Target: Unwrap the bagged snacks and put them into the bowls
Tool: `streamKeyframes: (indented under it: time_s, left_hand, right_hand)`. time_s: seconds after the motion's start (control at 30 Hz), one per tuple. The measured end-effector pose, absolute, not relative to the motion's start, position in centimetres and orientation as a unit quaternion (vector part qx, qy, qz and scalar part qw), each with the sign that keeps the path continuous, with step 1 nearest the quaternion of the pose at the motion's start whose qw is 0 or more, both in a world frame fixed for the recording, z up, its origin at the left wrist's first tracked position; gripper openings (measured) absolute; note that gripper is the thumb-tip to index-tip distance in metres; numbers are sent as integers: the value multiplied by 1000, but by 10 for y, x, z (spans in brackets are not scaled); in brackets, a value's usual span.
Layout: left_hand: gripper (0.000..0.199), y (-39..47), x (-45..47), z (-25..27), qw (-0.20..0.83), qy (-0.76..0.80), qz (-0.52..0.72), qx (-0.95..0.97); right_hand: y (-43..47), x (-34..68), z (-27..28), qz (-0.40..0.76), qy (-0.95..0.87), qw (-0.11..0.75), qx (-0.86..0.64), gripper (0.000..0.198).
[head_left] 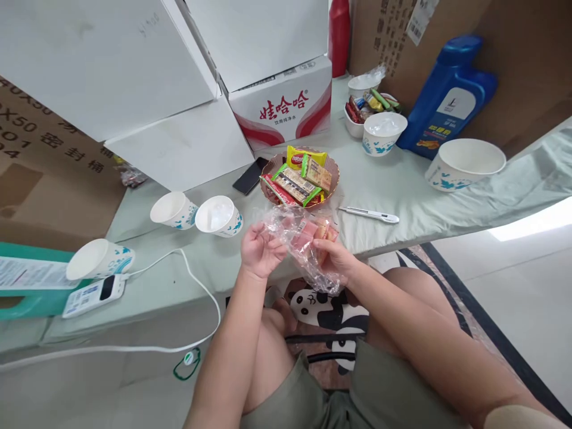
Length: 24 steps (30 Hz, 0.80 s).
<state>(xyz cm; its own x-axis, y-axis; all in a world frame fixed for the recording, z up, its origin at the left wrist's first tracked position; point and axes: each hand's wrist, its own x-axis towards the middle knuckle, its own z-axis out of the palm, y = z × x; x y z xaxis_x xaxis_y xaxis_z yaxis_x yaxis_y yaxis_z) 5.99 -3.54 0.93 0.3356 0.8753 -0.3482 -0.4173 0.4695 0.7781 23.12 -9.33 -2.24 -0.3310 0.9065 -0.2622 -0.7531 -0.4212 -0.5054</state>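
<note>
A clear plastic bag (286, 221) with small pink and orange wrapped packets (304, 236) in it is between my hands, over the table's front edge. My right hand (336, 260) is closed around the bag's right side, thumb on top by the packets. On the bag's left end, my left hand (263, 250) has its palm turned up and its fingers curled at the crinkled plastic. Just behind the bag sits a scalloped, see-through plate (334, 173) heaped with wrapped snacks (295, 182) in green, yellow and red. A white utility knife (370, 214) lies right of the bag.
Paper bowls stand left (173, 211) and right (465, 165) on the cloth-covered table. A dark phone (250, 176) lies behind the plate's left. White boxes (281, 110) and a blue bottle (447, 101) line the back. A white cable (196, 275) loops over the front-left edge from a power strip (95, 295).
</note>
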Motion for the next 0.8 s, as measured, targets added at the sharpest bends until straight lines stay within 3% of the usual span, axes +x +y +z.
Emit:
streamKeyframes:
  time_s: [0.2,0.47,0.67,0.8]
  left_hand:
    - [38,-36,55,0,697,394,522,293]
    - [42,-44,49,7,660,369,566,327]
    - [42,-40,11,13,626,363,623,296]
    - [48,-32,0,13,663,348,603,275]
  right_hand:
    - [-103,221,-24,840,-112,479,-230,49]
    - [-104,202,-23,801,-86,535,-253,39]
    - [-109,238,-1,687,-133,636,-326,39]
    - [-86,274,20,524,-290,681,-421,39]
